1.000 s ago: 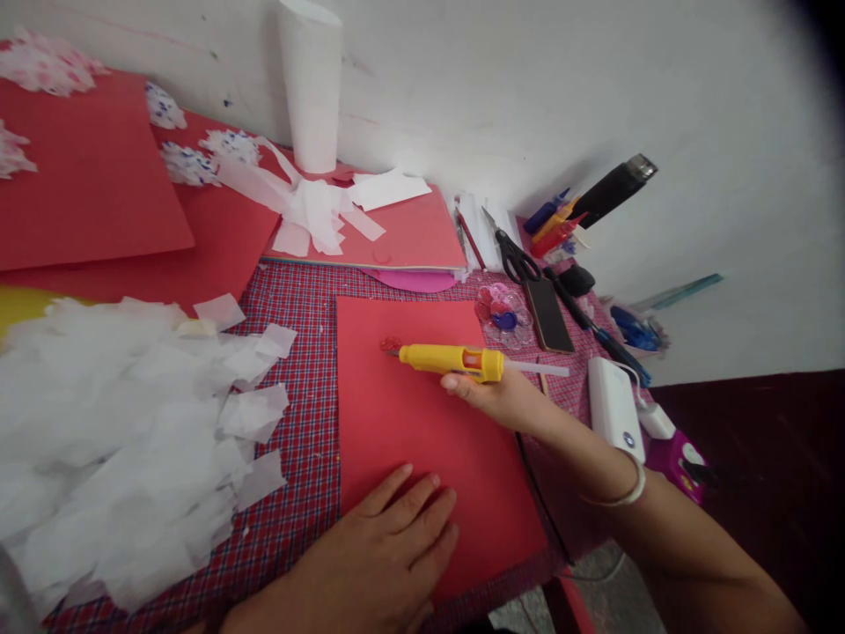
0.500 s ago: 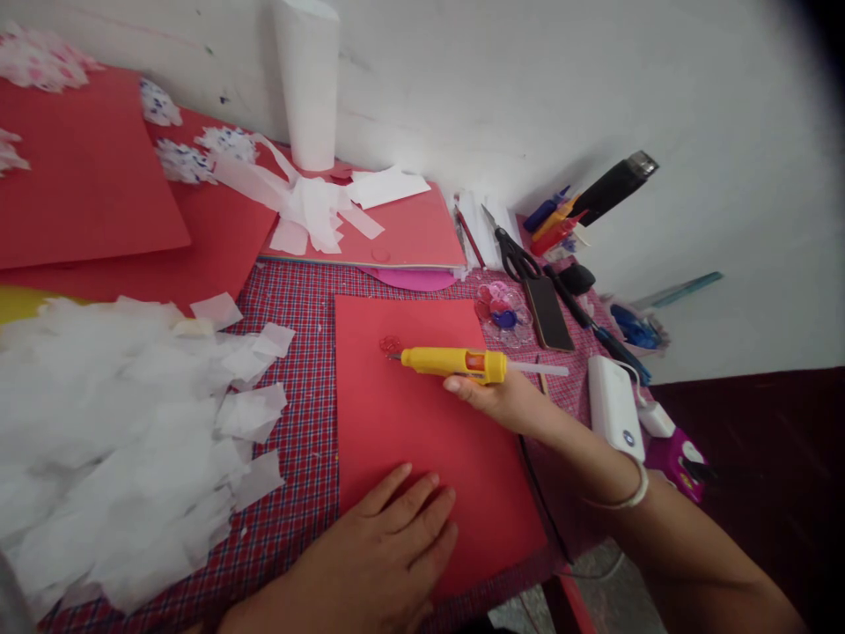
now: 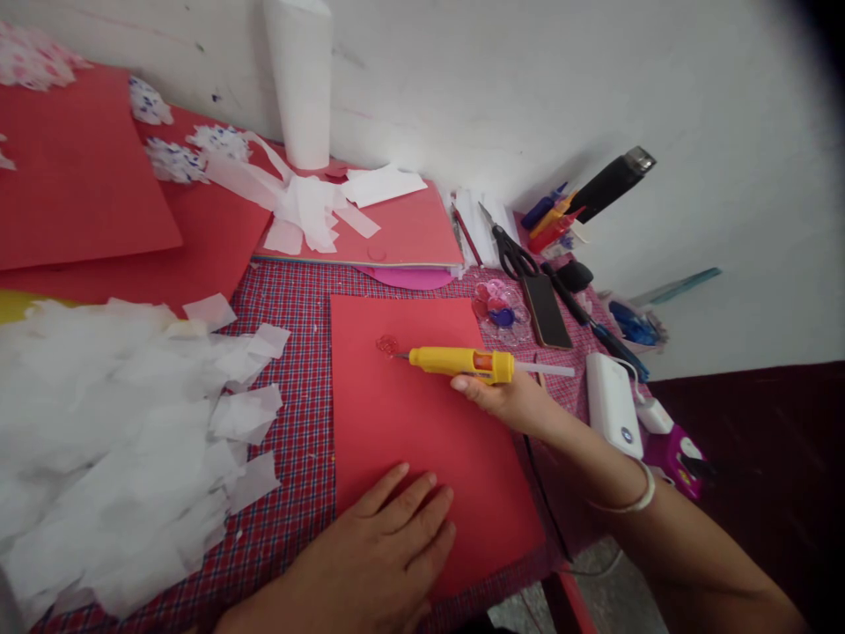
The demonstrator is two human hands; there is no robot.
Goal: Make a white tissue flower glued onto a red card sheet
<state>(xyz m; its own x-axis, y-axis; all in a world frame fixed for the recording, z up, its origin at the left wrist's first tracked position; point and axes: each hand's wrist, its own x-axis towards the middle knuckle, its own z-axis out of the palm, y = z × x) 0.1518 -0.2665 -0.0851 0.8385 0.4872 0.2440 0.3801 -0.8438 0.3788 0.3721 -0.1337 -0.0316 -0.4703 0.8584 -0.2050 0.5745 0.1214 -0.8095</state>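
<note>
A yellow glue gun [image 3: 455, 361] with a clear glue stick [image 3: 554, 370] out of its back end is gripped in my right hand [image 3: 505, 398]. Its nozzle points left, close to a small patch of glue [image 3: 387, 345] on a sheet of red paper [image 3: 422, 431]. I cannot tell whether the nozzle touches the paper. Flat on the lower part of that sheet lies my left hand [image 3: 383, 550], its fingers spread and nothing in it.
At left, a large pile of white paper pieces [image 3: 112, 440] covers the checked tablecloth [image 3: 300, 352]. Beyond the sheet are a paint palette [image 3: 503, 315], black scissors [image 3: 511, 251] and a phone [image 3: 547, 311]. A white power bank [image 3: 612, 405] sits near my right forearm. A white paper roll [image 3: 304, 88] stands against the wall.
The glue gun has shifted slightly right in my right hand, its nozzle now at the right edge of the glue patch. My left hand has stayed on the paper.
</note>
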